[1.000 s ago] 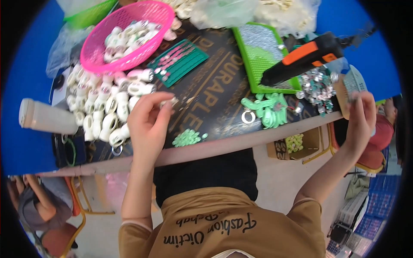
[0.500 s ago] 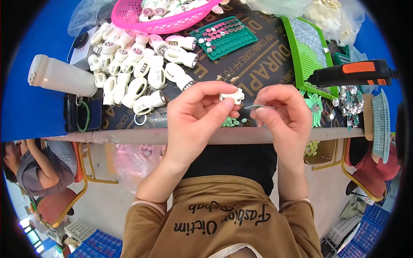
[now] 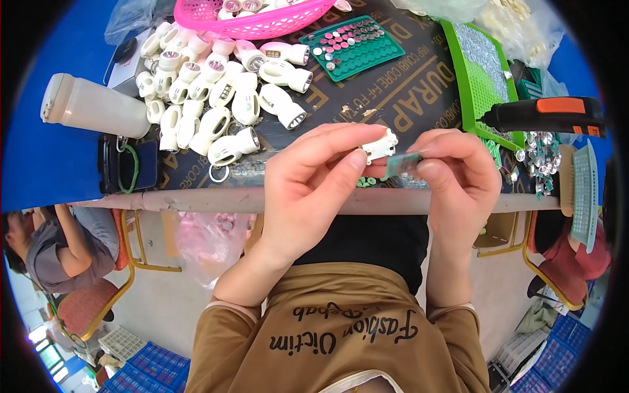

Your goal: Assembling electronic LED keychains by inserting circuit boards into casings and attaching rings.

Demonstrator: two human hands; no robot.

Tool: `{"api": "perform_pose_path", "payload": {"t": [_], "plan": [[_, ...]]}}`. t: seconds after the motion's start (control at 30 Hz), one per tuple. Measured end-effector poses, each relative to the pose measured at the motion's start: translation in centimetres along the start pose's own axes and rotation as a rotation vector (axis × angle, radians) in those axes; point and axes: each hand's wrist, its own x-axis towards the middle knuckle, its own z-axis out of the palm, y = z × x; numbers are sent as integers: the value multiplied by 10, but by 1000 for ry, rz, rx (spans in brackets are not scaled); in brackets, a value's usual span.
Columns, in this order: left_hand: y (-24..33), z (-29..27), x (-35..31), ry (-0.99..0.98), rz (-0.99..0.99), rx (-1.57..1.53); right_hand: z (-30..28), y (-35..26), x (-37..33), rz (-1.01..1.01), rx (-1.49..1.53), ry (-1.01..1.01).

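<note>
- The left hand (image 3: 314,177) pinches a small white plastic housing (image 3: 380,145) between thumb and fingers, just above the table edge near picture centre.
- The right hand (image 3: 458,177) clamps a small greenish part (image 3: 401,164) at its fingertips, touching the housing at its 4 o'clock.
- To do this well, I judge the housing should be held steady and the part brought in square; it is too small to tell how it seats.
- At 10 o'clock from the grip lies a heap of white mini torches (image 3: 216,98); at 12 o'clock a dark green tray of button cells (image 3: 354,46), with a pink basket (image 3: 262,16) beyond.
- At 2 o'clock sit a bright green tray (image 3: 488,72) and an orange-and-black power screwdriver (image 3: 544,116).
- The dark printed table mat (image 3: 419,78) covers the table; a white bottle (image 3: 95,108) lies at 9 o'clock.
- Below left, another person (image 3: 59,249) sits on a red chair; blue crates stand on the floor.
</note>
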Motion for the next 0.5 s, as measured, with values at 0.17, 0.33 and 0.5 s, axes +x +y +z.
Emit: {"api": "perform_pose_path", "payload": {"t": [0.17,0.33,0.5], "plan": [[4,6,-3,11,-51,-10,1,-1,6,-94,-148,-85],[7,2,-6,-42,-74,-4,1,-4,5,-149,-290,-104],[10,5,-5,-81,-50,91,4,-7,3,-231,-403,-62]]}}
